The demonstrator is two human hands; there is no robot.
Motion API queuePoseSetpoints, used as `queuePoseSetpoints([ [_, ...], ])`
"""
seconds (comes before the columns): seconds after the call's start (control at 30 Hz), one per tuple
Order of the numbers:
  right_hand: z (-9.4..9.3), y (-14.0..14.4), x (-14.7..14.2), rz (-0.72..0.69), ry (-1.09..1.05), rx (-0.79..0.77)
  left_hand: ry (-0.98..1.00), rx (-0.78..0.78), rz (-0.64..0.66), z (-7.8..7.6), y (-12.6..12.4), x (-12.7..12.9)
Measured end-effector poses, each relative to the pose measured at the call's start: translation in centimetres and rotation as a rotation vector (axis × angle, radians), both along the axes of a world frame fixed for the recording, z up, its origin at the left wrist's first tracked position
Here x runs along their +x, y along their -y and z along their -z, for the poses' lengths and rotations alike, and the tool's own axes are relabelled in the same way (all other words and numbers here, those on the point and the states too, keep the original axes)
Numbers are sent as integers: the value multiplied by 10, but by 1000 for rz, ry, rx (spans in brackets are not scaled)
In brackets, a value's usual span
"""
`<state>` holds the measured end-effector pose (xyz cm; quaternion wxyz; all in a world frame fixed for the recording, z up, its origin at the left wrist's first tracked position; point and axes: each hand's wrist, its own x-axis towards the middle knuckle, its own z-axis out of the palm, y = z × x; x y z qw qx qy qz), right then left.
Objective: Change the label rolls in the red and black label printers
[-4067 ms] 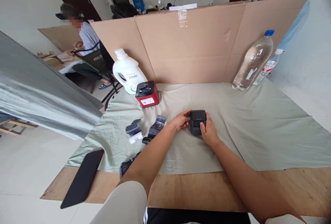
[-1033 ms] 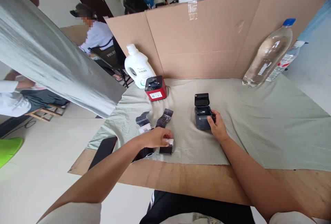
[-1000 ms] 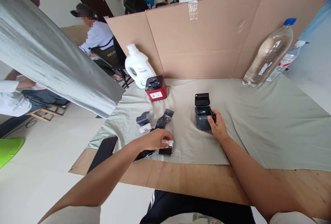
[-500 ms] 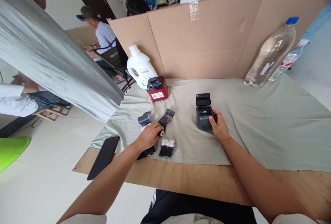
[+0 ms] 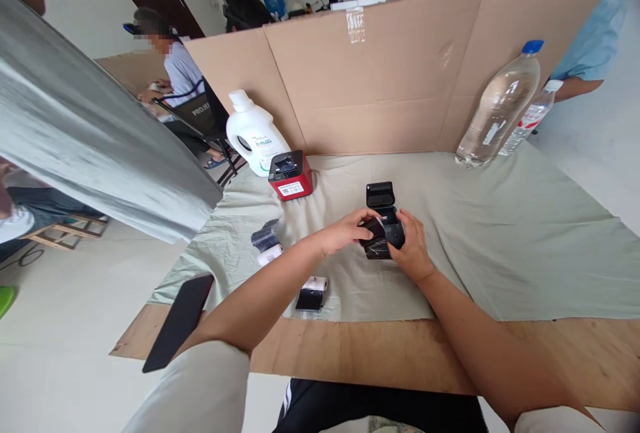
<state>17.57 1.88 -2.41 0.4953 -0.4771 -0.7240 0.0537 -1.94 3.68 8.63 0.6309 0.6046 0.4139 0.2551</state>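
Holding dark roll over black printer, lid up, mid-counter: left hand pinches roll, right hand closed on printer's right side. Roll not yet seated, lid not shut. Green cloth over wooden counter; cardboard screen far; spare rolls, red printer left.

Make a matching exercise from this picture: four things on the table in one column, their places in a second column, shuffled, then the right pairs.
Things:
1. small black printer with its lid open
2. red box-shaped printer
3. tall clear plastic bottle with a blue cap
4. flat black phone

Places:
A. far right, against the cardboard wall
B. near left corner, on bare wood
C. between both hands
D. beside the white jug

Pairs: 1-C, 2-D, 3-A, 4-B
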Motion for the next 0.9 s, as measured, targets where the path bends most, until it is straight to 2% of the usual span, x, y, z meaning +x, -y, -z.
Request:
queuePoseSetpoints([
  [0.07, -1, 0, 2, 4, -3, 26, -136, 215, -15, 9, -21, 18],
  [0.13, 0, -1, 4, 19, -16, 36, -297, 359, -19, 16, -38, 32],
  [0.3, 4, -5, 7, 19, -29, -16, -722, 535, -43, 28, -54, 47],
  [0.43, 7, -6, 7, 17, -31, -74, -861, 632, -24, 33, -53, 48],
  [0.6, 7, -5, 6, -24, -31, -142, -753, 742, -40, 46, -52, 42],
  [0.63, 6, -4, 7, -35, -33, -162, -701, 756, -93, 51, -52, 41],
  [0.7, 4, -4, 9, -66, -34, -206, -591, 741, -276, 62, -52, 38],
  [0.77, 2, -4, 12, -112, -29, -252, -473, 641, -460, 74, -51, 36],
  [0.8, 0, -4, 14, -134, -26, -273, -404, 565, -510, 80, -51, 36],
  [0.9, -5, -2, 17, -167, -24, -298, -191, 355, -512, 95, -47, 37],
])
